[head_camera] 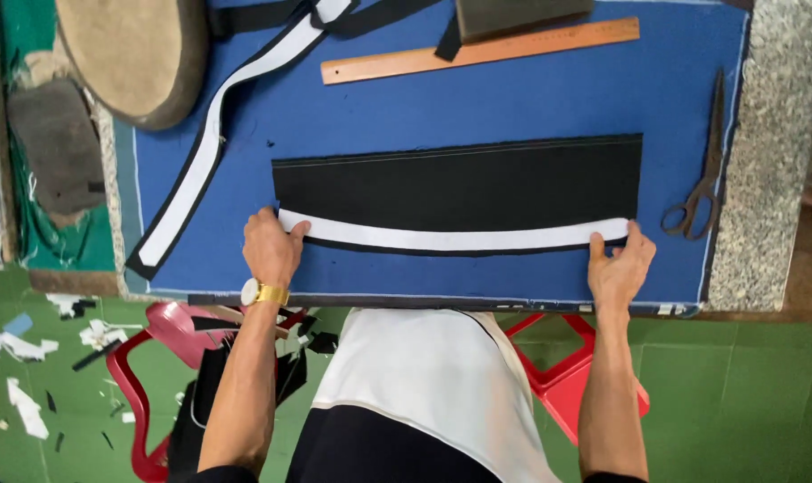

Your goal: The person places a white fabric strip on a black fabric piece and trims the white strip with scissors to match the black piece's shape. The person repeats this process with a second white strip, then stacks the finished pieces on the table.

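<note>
A black fabric panel (459, 183) lies flat on a blue cloth-covered table (531, 98). Along its near edge runs a curved white strip with a black border (450, 239). My left hand (270, 248), with a gold watch on the wrist, presses the strip's left end with fingers and thumb. My right hand (619, 266) pinches the strip's right end at the panel's lower right corner. Both hands rest on the near side of the table.
A second white-and-black strip (211, 148) runs diagonally at left. A wooden ruler (477, 50) lies at the back, scissors (703, 174) at right on the blue cloth's edge. A round padded object (137, 54) sits top left. Red plastic stools (562, 376) and fabric scraps lie on the green floor.
</note>
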